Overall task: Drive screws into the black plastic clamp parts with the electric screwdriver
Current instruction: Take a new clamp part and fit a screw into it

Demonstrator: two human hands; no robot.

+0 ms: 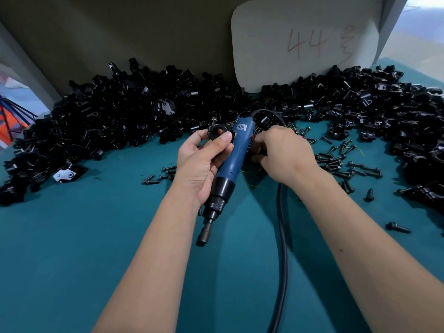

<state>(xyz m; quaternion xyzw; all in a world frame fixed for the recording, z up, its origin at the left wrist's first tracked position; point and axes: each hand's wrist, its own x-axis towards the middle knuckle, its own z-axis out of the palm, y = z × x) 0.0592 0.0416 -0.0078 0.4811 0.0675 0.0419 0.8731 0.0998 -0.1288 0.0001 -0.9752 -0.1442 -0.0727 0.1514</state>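
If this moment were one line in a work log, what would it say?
left hand: holds blue screwdriver and black clamp part | right hand: reaching among loose screws | bit: toward the person

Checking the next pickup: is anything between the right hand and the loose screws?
Nothing visible: the right hand is already down among the loose screws on the green mat, its fingertips hidden from view.

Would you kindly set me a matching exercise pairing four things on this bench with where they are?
1. clamp part
2. screwdriver
3. loose screws
4. paper marked 44

a. standing against the back wall
b. scattered on the green mat, right side
c. pinched in the left hand's fingers
d. between the two hands, bit pointing toward the person

Pairs: 1-c, 2-d, 3-b, 4-a
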